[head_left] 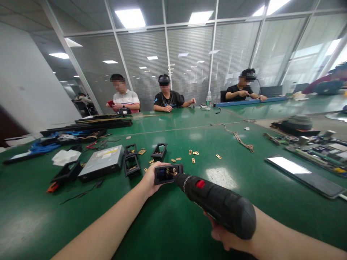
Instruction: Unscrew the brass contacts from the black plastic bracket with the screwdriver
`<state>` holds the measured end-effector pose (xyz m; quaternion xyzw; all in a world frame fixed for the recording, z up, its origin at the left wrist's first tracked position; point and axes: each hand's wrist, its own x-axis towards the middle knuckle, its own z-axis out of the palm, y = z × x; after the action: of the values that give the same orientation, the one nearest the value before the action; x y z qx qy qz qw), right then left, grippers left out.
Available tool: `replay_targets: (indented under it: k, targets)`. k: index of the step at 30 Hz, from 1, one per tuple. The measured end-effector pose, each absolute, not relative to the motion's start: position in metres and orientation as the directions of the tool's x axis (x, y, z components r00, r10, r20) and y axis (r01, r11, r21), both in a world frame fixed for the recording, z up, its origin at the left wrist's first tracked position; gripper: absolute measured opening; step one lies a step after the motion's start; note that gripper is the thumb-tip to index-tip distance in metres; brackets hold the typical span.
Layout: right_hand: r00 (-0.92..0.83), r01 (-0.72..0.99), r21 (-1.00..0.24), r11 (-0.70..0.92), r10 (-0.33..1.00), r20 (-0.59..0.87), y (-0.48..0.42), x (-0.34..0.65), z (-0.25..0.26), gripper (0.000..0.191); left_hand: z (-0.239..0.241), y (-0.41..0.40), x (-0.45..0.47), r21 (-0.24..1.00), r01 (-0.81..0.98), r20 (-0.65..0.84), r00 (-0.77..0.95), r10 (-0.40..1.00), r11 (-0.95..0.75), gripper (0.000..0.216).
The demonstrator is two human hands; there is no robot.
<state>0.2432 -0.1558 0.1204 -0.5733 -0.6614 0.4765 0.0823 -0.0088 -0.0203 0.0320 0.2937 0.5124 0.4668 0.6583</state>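
Counting one black power driver (217, 202), right hand (230, 242) clenched beneath its body; one black frame (162, 176), left hand (151, 178) grasping its nine-o'clock end; three similar frames (158, 157) toward ten and eleven; driver nose at the held frame, pointing to ten o'clock, long axis four-to-ten

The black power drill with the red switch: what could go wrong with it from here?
The black power drill with the red switch might slip off the black rectangular frame and catch the bare left hand gripping it. The frame might also twist, as only that hand visibly steadies it. A slip might scatter the small gold-coloured metal plates lying loose nearby.
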Motion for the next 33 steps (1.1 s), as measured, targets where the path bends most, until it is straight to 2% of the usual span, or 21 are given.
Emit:
replay_targets:
  k: [3, 5, 7, 9, 11, 20, 28, 33]
  targets:
    - [-0.295, 0.665, -0.727, -0.170, 0.835, -0.464, -0.156, 0.244, 0.115, 0.023, 0.032, -0.020, -0.008, 0.865, -0.309, -0.405, 0.037, 0.914, 0.396, 0.026]
    - [-0.321, 0.593, -0.794, -0.134, 0.865, -0.386, -0.156, 0.250, 0.100, 0.027, 0.033, -0.020, -0.008, 0.867, -0.307, -0.403, 0.032, 0.915, 0.393, 0.025]
    - [-0.429, 0.447, -0.893, -0.040, 0.867, -0.254, -0.155, 0.257, 0.085, 0.030, 0.034, -0.021, -0.008, 0.870, -0.303, -0.399, 0.035, 0.916, 0.390, 0.026]
    - [-0.475, 0.388, -0.920, 0.052, 0.867, -0.151, -0.155, 0.262, 0.078, 0.026, 0.036, -0.022, -0.008, 0.870, -0.299, -0.398, 0.040, 0.916, 0.392, 0.027]
    - [-0.510, 0.377, -0.922, 0.085, 0.850, -0.130, -0.155, 0.264, 0.078, 0.024, 0.038, -0.023, -0.008, 0.868, -0.301, -0.404, 0.037, 0.914, 0.395, 0.026]
    - [-0.491, 0.395, -0.915, 0.085, 0.861, -0.132, -0.157, 0.266, 0.077, 0.034, 0.035, -0.020, -0.008, 0.861, -0.316, -0.410, 0.035, 0.911, 0.399, 0.021]
    - [-0.473, 0.403, -0.914, 0.044, 0.865, -0.167, -0.157, 0.265, 0.081, 0.026, 0.033, -0.019, -0.009, 0.863, -0.313, -0.404, 0.041, 0.914, 0.396, 0.018]
    - [-0.435, 0.447, -0.894, -0.039, 0.864, -0.255, -0.158, 0.266, 0.082, 0.046, 0.035, -0.018, -0.008, 0.853, -0.316, -0.418, 0.061, 0.906, 0.415, 0.016]
